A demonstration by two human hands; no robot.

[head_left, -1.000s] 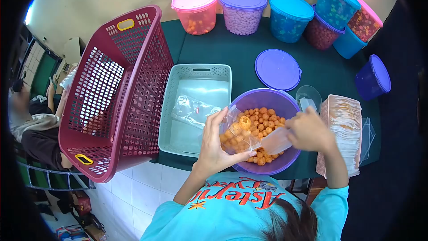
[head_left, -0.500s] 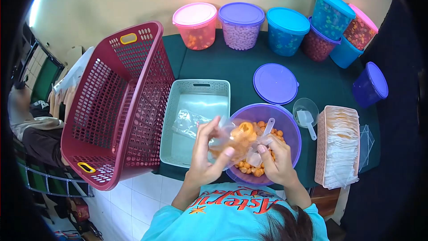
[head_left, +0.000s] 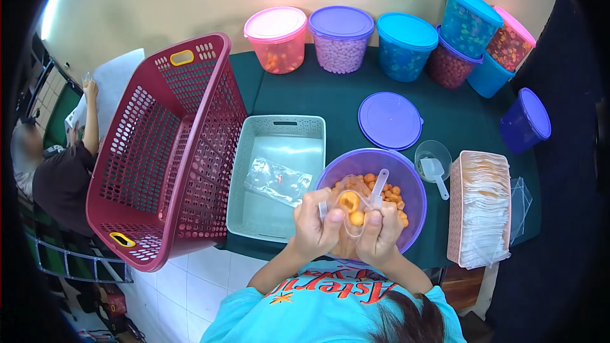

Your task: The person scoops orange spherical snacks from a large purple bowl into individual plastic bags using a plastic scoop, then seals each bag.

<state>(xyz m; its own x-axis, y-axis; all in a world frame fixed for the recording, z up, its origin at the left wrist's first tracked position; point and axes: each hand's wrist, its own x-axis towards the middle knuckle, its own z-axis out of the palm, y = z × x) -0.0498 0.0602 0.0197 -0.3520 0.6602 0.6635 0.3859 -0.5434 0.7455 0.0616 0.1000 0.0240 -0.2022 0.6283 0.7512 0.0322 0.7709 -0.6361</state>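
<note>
A clear plastic bag (head_left: 346,241) with orange round snacks inside hangs between my hands, over the near part of a purple tub (head_left: 416,203). My left hand (head_left: 316,221) is closed on the bag's left edge. The bag's right edge is pinched by my right hand (head_left: 382,232). Loose orange snacks (head_left: 395,197) lie in the tub behind the bag. A white scoop (head_left: 380,184) stands up among them, its handle just above my right hand.
A green basket (head_left: 318,136) holding a clear packet (head_left: 276,180) and a large maroon basket (head_left: 206,121) stand left. Right are a purple lid (head_left: 390,121), a cup (head_left: 434,150) with a scoop, and a pink basket (head_left: 454,216) of packets. Lidded tubs line the back. Another person (head_left: 63,178) sits far left.
My left hand has moved right and down, nearer my right hand, and the bag now hangs upright between them. At far left, the other person's arm has come up beside a white sheet.
</note>
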